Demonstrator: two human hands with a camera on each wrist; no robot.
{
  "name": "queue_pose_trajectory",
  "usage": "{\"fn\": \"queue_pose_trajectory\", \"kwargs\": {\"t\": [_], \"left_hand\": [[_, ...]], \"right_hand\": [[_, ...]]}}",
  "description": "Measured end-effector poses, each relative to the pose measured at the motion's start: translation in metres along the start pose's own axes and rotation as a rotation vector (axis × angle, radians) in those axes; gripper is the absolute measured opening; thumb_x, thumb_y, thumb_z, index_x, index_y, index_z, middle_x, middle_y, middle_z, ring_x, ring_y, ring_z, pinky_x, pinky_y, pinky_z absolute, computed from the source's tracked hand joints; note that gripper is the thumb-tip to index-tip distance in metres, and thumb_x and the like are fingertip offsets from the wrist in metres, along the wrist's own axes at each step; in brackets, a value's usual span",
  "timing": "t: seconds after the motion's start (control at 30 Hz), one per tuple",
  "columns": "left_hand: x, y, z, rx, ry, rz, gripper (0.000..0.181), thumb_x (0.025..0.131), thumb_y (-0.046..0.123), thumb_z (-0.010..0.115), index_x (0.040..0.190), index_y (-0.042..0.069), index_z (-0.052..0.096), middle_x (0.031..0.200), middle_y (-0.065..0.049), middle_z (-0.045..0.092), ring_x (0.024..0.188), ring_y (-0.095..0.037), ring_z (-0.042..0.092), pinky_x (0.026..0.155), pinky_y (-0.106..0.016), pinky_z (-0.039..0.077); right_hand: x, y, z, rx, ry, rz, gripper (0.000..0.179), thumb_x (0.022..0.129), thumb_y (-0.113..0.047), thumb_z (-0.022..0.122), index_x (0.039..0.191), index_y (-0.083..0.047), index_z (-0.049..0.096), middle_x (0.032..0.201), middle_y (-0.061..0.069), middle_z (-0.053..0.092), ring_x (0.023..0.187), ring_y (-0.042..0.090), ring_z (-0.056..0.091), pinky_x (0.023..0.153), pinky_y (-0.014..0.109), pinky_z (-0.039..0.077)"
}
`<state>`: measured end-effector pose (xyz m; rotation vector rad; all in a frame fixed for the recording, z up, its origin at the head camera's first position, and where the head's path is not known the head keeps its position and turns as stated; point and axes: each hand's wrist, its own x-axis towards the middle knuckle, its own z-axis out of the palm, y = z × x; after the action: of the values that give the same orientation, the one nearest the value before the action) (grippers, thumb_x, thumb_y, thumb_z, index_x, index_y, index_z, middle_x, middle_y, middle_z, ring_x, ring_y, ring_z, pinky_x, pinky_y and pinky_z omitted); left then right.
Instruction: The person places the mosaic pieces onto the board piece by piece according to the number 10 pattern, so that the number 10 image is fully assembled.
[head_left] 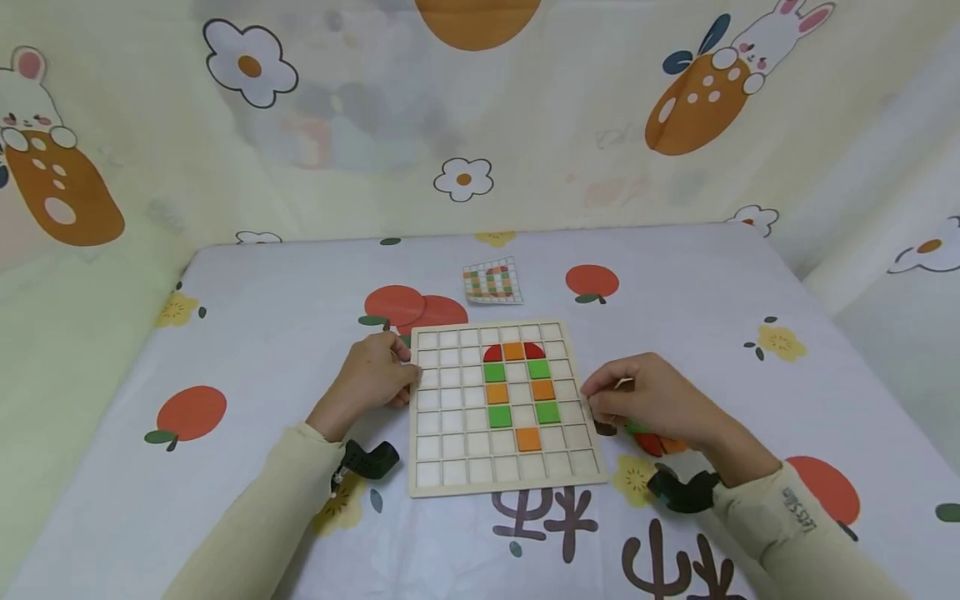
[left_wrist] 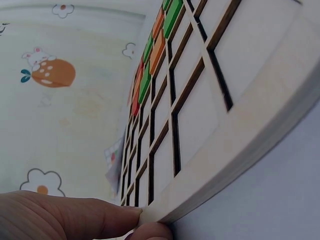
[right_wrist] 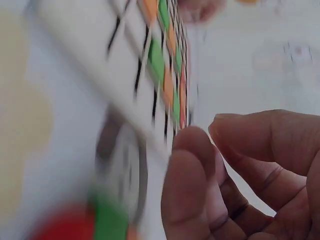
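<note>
A wooden grid board [head_left: 442, 489] lies in the middle of the table, with red, orange and green tiles set in its right half. My left hand [head_left: 375, 375] pinches the board's left edge between thumb and fingers, as the left wrist view also shows. Just beside the board's right edge is my right hand [head_left: 637, 396], fingers loosely bent and thumb apart from them. In the right wrist view nothing shows between the thumb and fingertips [right_wrist: 185, 175]. Partly hidden under this hand are loose red, green and orange tiles [head_left: 654, 444].
Behind the board a small pattern card [head_left: 491, 281] with a coloured grid stands slightly curled. The patterned tablecloth [head_left: 285, 333] covers the table up to a printed backdrop [head_left: 375, 183]. Black wrist mounts [head_left: 372, 460] sit at both sleeves.
</note>
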<state>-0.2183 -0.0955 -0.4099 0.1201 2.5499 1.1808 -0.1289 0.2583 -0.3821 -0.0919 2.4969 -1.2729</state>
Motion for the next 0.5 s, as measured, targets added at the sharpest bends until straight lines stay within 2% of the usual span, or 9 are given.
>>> {"fn": "queue_pose_trajectory", "kwargs": {"t": [0.1, 0.23, 0.33, 0.5], "left_hand": [[-0.001, 0.000, -0.001, 0.005, 0.000, -0.009, 0.019, 0.094, 0.008, 0.070, 0.106, -0.001, 0.059, 0.068, -0.011, 0.068, 0.052, -0.014, 0.066, 0.053, -0.027, 0.059], [-0.001, -0.001, -0.002, 0.008, -0.005, -0.009, 0.019, 0.094, 0.008, 0.070, 0.106, -0.002, 0.058, 0.069, -0.011, 0.068, 0.052, -0.014, 0.067, 0.053, -0.026, 0.059], [-0.001, -0.001, -0.002, 0.001, -0.011, -0.002, 0.019, 0.094, 0.008, 0.070, 0.106, -0.002, 0.058, 0.070, -0.011, 0.068, 0.053, -0.014, 0.067, 0.054, -0.026, 0.059], [0.000, -0.001, -0.001, -0.006, -0.015, 0.014, 0.019, 0.094, 0.008, 0.070, 0.106, -0.002, 0.058, 0.069, -0.011, 0.068, 0.052, -0.013, 0.067, 0.053, -0.026, 0.059]], "right_hand": [[-0.009, 0.016, -0.020, -0.045, 0.050, 0.068, 0.017, 0.098, -0.016, 0.071, 0.110, -0.005, 0.077, 0.103, 0.009, 0.074, 0.086, 0.024, 0.067, 0.072, 0.030, 0.061], [-0.025, 0.033, -0.031, -0.071, 0.030, 0.133, 0.018, 0.096, -0.018, 0.074, 0.108, -0.004, 0.077, 0.092, 0.005, 0.073, 0.078, 0.021, 0.063, 0.064, 0.029, 0.056], [-0.037, 0.039, -0.028, -0.120, 0.023, 0.151, 0.017, 0.092, -0.017, 0.077, 0.104, -0.004, 0.077, 0.083, 0.003, 0.071, 0.069, 0.018, 0.058, 0.056, 0.027, 0.049], [-0.049, 0.040, -0.014, -0.249, 0.090, 0.154, 0.019, 0.084, -0.019, 0.084, 0.098, -0.008, 0.078, 0.070, -0.001, 0.062, 0.067, 0.017, 0.053, 0.053, 0.025, 0.040]]}}
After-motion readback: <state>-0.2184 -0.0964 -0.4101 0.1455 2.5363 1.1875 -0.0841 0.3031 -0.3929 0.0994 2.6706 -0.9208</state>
